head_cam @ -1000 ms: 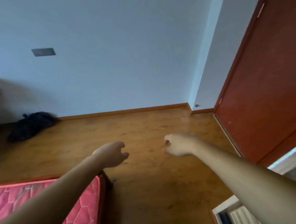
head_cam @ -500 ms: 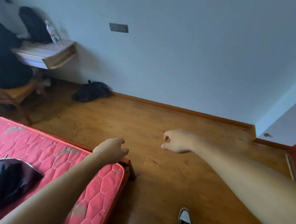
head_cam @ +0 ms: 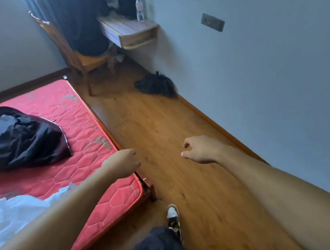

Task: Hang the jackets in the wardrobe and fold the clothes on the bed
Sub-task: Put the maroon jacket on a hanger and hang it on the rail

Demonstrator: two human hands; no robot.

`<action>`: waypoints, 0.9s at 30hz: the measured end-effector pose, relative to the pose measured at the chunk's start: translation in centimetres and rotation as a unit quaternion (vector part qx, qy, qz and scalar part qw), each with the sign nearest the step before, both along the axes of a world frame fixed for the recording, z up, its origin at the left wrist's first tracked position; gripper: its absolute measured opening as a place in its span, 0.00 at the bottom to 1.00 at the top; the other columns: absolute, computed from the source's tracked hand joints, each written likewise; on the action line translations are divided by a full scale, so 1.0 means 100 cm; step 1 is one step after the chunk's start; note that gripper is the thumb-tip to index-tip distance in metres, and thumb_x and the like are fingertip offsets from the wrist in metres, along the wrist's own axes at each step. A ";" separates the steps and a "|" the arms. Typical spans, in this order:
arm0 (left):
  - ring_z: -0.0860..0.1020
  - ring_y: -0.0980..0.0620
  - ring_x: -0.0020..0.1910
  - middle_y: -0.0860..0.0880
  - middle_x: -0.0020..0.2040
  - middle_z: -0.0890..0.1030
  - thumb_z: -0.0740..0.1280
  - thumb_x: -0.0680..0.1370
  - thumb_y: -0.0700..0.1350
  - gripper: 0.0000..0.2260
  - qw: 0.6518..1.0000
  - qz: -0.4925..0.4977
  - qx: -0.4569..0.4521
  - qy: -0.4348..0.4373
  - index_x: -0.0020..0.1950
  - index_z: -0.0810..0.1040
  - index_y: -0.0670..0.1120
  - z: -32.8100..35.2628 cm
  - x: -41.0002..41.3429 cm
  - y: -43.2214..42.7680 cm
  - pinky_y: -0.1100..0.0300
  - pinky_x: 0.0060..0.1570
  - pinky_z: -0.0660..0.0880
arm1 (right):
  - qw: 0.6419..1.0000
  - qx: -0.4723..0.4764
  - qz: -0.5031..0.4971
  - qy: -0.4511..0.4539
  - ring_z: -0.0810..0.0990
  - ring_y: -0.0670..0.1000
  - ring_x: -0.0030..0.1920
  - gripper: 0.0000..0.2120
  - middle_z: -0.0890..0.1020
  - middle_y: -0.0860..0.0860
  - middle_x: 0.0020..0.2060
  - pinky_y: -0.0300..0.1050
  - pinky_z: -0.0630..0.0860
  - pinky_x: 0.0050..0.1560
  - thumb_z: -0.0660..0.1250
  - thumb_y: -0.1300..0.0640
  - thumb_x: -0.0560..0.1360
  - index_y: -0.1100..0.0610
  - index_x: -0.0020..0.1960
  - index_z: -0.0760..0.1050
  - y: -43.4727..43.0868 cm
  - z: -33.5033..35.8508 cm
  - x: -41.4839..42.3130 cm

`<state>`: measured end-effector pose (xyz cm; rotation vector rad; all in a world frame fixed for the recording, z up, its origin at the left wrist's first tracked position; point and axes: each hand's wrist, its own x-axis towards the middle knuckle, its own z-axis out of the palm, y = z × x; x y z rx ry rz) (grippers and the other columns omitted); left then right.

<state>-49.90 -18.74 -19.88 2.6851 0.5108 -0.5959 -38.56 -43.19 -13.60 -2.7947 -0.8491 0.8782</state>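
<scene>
A crumpled black jacket (head_cam: 19, 138) lies on the red mattress (head_cam: 92, 136) at the left. A white cloth (head_cam: 15, 218) lies on the mattress nearer to me. My left hand (head_cam: 121, 163) hovers over the mattress's right edge, fingers loosely curled and holding nothing. My right hand (head_cam: 200, 149) hangs over the wooden floor, also loosely curled and empty. Both hands are well apart from the jacket. No wardrobe is in view.
A wooden chair (head_cam: 83, 58) draped with dark clothing stands beyond the bed. A wall shelf (head_cam: 130, 32) carries a water bottle (head_cam: 139, 10). A black bag (head_cam: 155, 84) lies on the floor by the wall. My shoe (head_cam: 173, 217) steps on the floor strip beside the bed.
My view has swung left from the red door to the bed. The jacket, chair and shelf came into view. Both hands stay held out in front, empty.
</scene>
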 end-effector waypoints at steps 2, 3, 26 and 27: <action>0.79 0.42 0.57 0.45 0.59 0.82 0.62 0.80 0.55 0.17 0.999 0.034 -0.005 -0.005 0.63 0.77 0.45 -0.006 0.017 0.015 0.50 0.55 0.77 | 1.000 -0.001 0.030 -0.002 0.79 0.52 0.60 0.21 0.79 0.51 0.66 0.45 0.78 0.51 0.63 0.42 0.81 0.51 0.70 0.73 0.022 -0.006 0.031; 0.79 0.42 0.57 0.45 0.59 0.82 0.62 0.80 0.55 0.18 0.999 0.052 -0.007 -0.012 0.63 0.77 0.45 -0.009 0.026 0.023 0.50 0.56 0.77 | 0.999 -0.003 0.047 -0.004 0.79 0.53 0.60 0.22 0.79 0.51 0.66 0.47 0.79 0.54 0.63 0.42 0.81 0.51 0.70 0.73 0.036 -0.008 0.046; 0.77 0.43 0.63 0.43 0.65 0.79 0.62 0.78 0.55 0.21 0.868 0.496 -0.013 -0.013 0.66 0.76 0.45 -0.018 0.110 0.218 0.49 0.59 0.75 | 0.892 -0.006 0.452 -0.003 0.80 0.57 0.59 0.18 0.81 0.52 0.60 0.52 0.79 0.58 0.62 0.40 0.79 0.49 0.63 0.75 0.430 -0.034 0.257; 0.78 0.42 0.62 0.43 0.63 0.80 0.61 0.77 0.55 0.21 0.856 0.516 -0.011 -0.014 0.64 0.76 0.45 -0.020 0.114 0.225 0.48 0.58 0.76 | 0.881 -0.006 0.473 -0.004 0.80 0.57 0.60 0.18 0.81 0.52 0.61 0.52 0.78 0.58 0.62 0.41 0.78 0.49 0.64 0.75 0.448 -0.037 0.264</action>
